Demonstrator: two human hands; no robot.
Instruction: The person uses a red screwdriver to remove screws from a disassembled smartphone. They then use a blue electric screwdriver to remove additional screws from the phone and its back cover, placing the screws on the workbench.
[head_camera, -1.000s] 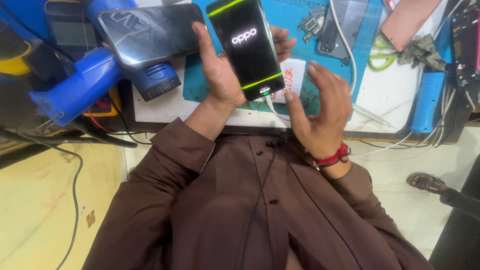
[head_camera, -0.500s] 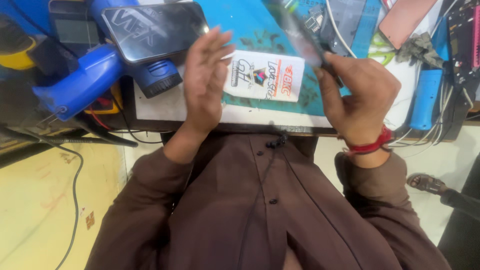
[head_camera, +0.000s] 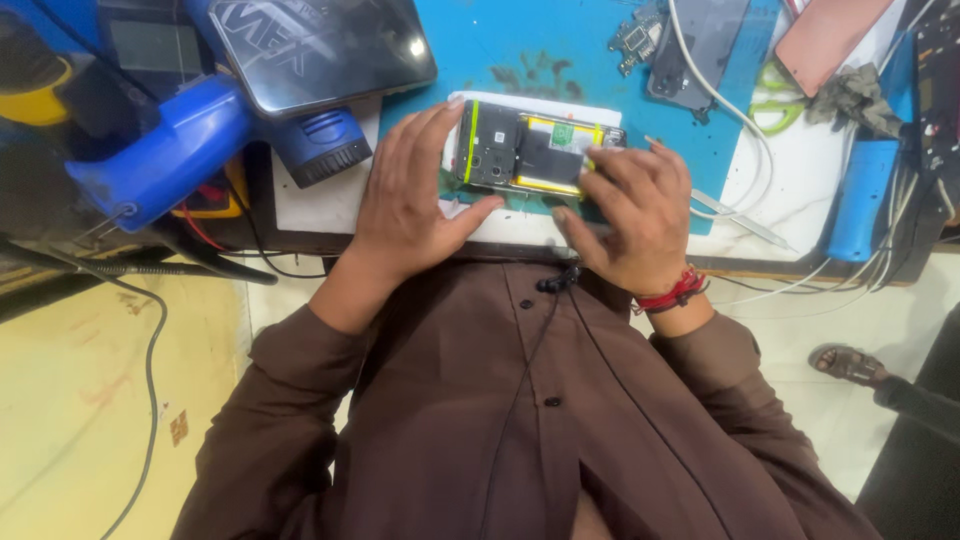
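We are looking down at an opened phone (head_camera: 530, 152) lying back-up and flat near the front edge of the blue work mat (head_camera: 520, 50), its rear cover off so that the dark boards, the black battery and the yellow-green frame lines are showing. It is resting on a small white pad or card (head_camera: 560, 106) whose edge is peeking out above and below it.

The left hand (head_camera: 405, 195) is lying over the phone's left end, fingers spread and flat, the fingertips touching its upper left corner and the thumb pressing along the lower edge; it is steadying rather than clamping. The right hand (head_camera: 635, 215) is covering the phone's right end, fingers curled down onto it and the thumb tucked at the lower edge; whether those fingers are pinching anything small we cannot tell. A red thread band (head_camera: 672, 293) is circling the right wrist.

Moving outward, a blue hot-air tool (head_camera: 170, 150) is lying to the left of the mat, with a dark tablet-like screen (head_camera: 325, 45) propped over it. Beyond the phone, at the mat's far side, a second dark phone body (head_camera: 695, 45) is lying with a white cable (head_camera: 730, 120) curving across it, and a small circuit board (head_camera: 635, 40) just beside it. Further right, green-handled scissors (head_camera: 775, 95), a pink phone cover (head_camera: 830, 35) and a blue cylinder-shaped tool (head_camera: 858, 200) are lying on the white bench (head_camera: 320, 195).
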